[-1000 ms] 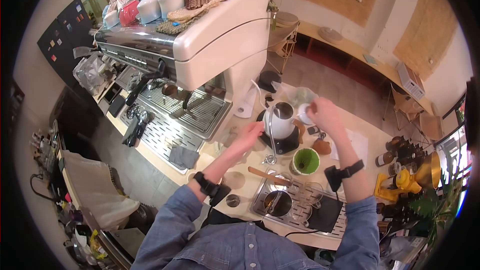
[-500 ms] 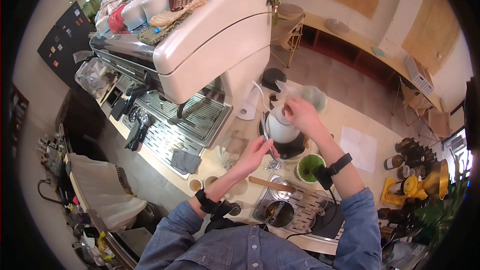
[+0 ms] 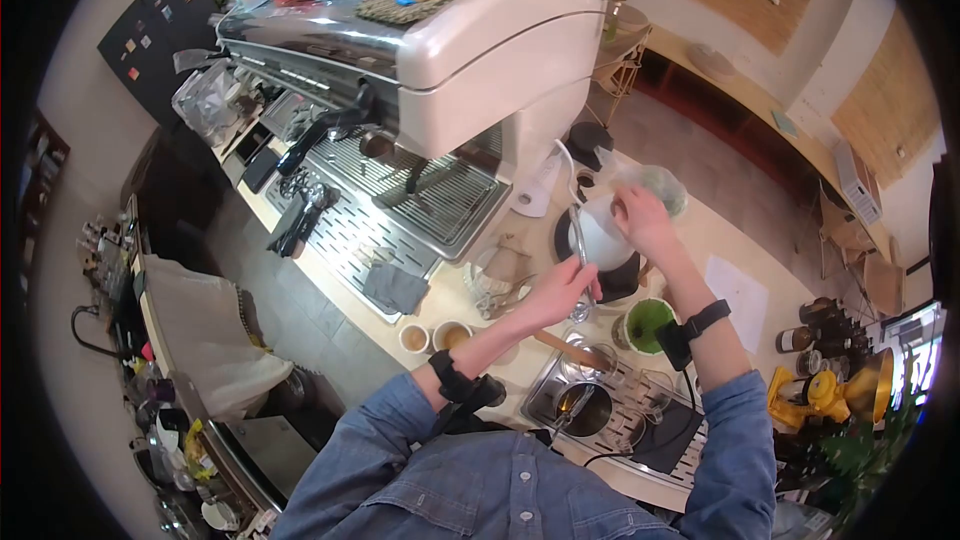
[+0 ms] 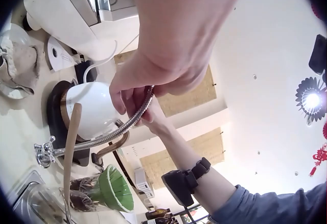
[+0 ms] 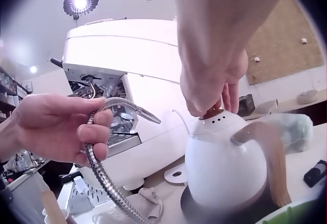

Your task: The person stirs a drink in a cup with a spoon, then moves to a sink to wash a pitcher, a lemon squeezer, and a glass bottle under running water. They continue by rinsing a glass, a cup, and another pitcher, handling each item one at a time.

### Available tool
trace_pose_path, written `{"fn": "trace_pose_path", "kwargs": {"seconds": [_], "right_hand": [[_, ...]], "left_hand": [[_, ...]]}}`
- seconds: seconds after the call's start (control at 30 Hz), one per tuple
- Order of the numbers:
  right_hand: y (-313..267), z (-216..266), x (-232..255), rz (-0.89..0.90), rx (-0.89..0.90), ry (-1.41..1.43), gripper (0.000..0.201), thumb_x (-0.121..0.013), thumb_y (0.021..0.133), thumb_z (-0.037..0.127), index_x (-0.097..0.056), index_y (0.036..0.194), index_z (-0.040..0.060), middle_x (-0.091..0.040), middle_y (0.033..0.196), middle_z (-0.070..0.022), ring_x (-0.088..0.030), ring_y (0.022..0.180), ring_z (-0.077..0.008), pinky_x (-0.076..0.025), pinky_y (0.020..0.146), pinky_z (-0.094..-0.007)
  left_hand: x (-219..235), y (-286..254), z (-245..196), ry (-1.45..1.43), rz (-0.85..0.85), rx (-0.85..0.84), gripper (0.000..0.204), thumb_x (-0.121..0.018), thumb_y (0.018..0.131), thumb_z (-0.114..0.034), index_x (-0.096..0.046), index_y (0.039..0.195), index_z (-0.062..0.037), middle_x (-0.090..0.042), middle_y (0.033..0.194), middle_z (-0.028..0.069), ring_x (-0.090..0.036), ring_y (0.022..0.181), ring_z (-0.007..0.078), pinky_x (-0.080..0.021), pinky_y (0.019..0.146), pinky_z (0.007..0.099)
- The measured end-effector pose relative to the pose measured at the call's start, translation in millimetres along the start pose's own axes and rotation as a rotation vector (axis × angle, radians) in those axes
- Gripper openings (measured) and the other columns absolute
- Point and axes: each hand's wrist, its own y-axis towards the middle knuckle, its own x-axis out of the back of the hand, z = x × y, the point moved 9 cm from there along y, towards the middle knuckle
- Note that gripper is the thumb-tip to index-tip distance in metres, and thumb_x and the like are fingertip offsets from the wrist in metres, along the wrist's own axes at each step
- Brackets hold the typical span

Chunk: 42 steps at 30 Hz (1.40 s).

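Observation:
My left hand (image 3: 560, 293) grips a flexible metal faucet hose (image 5: 104, 175), thumb above and fingers curled round it. The hose's narrow tip bends toward the kettle's side in the right wrist view. With my right hand (image 3: 645, 220) I pinch the wooden knob (image 5: 214, 110) of the kettle's white lid (image 5: 218, 123), which sits at the top of the white kettle (image 5: 225, 168). The kettle has a wooden handle (image 5: 276, 168) and stands on a black base (image 4: 57, 106). Beside the base, the hose rises from a small metal tap (image 4: 45, 152).
A large white espresso machine (image 3: 510, 50) stands at the left. Nearer me are a green ribbed dripper (image 4: 118, 189), a wooden-handled tool (image 3: 572, 348), a drip tray (image 3: 535, 402) and two paper cups (image 3: 414, 338). A filled plastic bag (image 5: 294, 132) lies behind the kettle.
My right hand has brought the lid from beside the uncovered kettle onto its top. My left hand has taken hold of the hose and drawn it away from the kettle's mouth.

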Motion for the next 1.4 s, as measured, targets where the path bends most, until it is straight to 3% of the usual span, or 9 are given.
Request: {"fn": "trace_pose_path", "kwargs": {"seconds": [0.2, 0.33, 0.4, 0.53, 0.73, 0.83, 1.03, 1.17, 1.4], "right_hand": [[-30.0, 35.4, 73.3, 0.008, -0.059, -0.075, 0.046, -0.059, 0.083, 0.023, -0.048, 0.126, 0.0134, -0.054, 0.108, -0.0172, -0.056, 0.099, -0.0343, -0.046, 0.085, -0.0421], [-68.4, 86.9, 143.3, 0.119, -0.143, -0.087, 0.04, -0.061, 0.082, 0.022, -0.053, 0.119, 0.0096, -0.058, 0.107, -0.0155, -0.058, 0.096, -0.0307, -0.046, 0.083, -0.0417], [-87.4, 116.3, 167.5, 0.118, -0.186, -0.047, 0.037, -0.063, 0.081, 0.02, -0.056, 0.116, 0.0085, -0.06, 0.1, -0.0145, -0.059, 0.092, -0.0294, -0.046, 0.08, -0.0398], [-121.3, 188.2, 176.6, 0.08, -0.182, 0.121, 0.035, -0.066, 0.078, 0.014, -0.059, 0.111, 0.0067, -0.06, 0.087, -0.013, -0.06, 0.083, -0.0272, -0.047, 0.075, -0.0369], [-166.8, 287.4, 68.7, 0.467, -0.114, 0.331, 0.05, -0.069, 0.076, 0.013, -0.05, 0.122, 0.0096, -0.056, 0.103, -0.0113, -0.058, 0.087, -0.0283, -0.049, 0.076, -0.0349], [-185.6, 296.1, 19.2, 0.337, -0.222, 0.042, 0.064, -0.069, 0.075, 0.012, -0.04, 0.132, 0.0113, -0.049, 0.115, -0.0146, -0.053, 0.101, -0.0303, -0.046, 0.085, -0.037], [-234.8, 268.1, -54.4, -0.011, -0.788, 0.37, 0.082, -0.073, 0.071, 0.01, -0.029, 0.14, 0.0126, -0.042, 0.124, -0.0175, -0.046, 0.111, -0.0344, -0.042, 0.092, -0.0419], [-265.4, 255.8, -95.7, -0.343, -1.013, 0.529, 0.081, -0.075, 0.07, 0.011, -0.032, 0.138, 0.0106, -0.053, 0.111, -0.0156, -0.056, 0.099, -0.0276, -0.05, 0.08, -0.0362], [-288.7, 248.0, -144.9, -0.619, -0.999, 0.391, 0.034, -0.071, 0.075, 0.011, -0.058, 0.105, 0.0019, -0.057, 0.102, -0.0143, -0.055, 0.096, -0.0295, -0.047, 0.078, -0.0344]], "left_hand": [[24.6, -68.5, -24.7, 0.249, -0.164, -0.123, 0.038, -0.05, 0.092, -0.031, -0.053, 0.114, 0.0005, -0.064, 0.095, 0.0169, -0.062, 0.09, 0.0292, -0.047, 0.078, 0.0346], [74.7, -146.4, -27.0, 0.161, -0.254, 0.005, 0.033, -0.055, 0.09, -0.021, -0.055, 0.114, 0.0009, -0.063, 0.098, 0.0186, -0.063, 0.087, 0.0292, -0.048, 0.076, 0.0353], [111.2, -178.8, -7.7, 0.366, -0.421, -0.14, 0.033, -0.058, 0.088, -0.02, -0.055, 0.114, 0.0003, -0.062, 0.094, 0.0174, -0.061, 0.087, 0.0307, -0.047, 0.077, 0.0378], [160.6, -223.3, 43.3, 0.805, -0.589, -0.044, 0.046, -0.066, 0.082, -0.025, -0.051, 0.12, -0.0036, -0.056, 0.103, 0.016, -0.054, 0.098, 0.0332, -0.044, 0.082, 0.0443], [163.5, -218.1, 104.3, 0.939, -0.334, -0.032, 0.071, -0.075, 0.071, -0.024, -0.041, 0.13, -0.0073, -0.049, 0.115, 0.0157, -0.047, 0.108, 0.0347, -0.042, 0.085, 0.0486], [167.6, -203.3, 122.3, 0.868, -0.218, -0.085, 0.071, -0.075, 0.069, -0.016, -0.04, 0.131, -0.0067, -0.05, 0.113, 0.0156, -0.049, 0.106, 0.0348, -0.043, 0.085, 0.0466], [171.8, -190.5, 132.3, 0.778, -0.08, -0.131, 0.066, -0.071, 0.068, -0.006, -0.044, 0.127, -0.0052, -0.052, 0.109, 0.0155, -0.051, 0.102, 0.0357, -0.044, 0.085, 0.0426], [173.0, -180.7, 131.3, 0.767, 0.0, -0.199, 0.065, -0.071, 0.068, -0.006, -0.043, 0.127, -0.0045, -0.052, 0.108, 0.0159, -0.053, 0.1, 0.0362, -0.045, 0.083, 0.0439], [175.6, -183.4, 119.1, 0.839, 0.009, -0.281, 0.076, -0.072, 0.07, -0.009, -0.033, 0.135, -0.0044, -0.044, 0.119, 0.0194, -0.046, 0.108, 0.0386, -0.041, 0.088, 0.0461]]}}
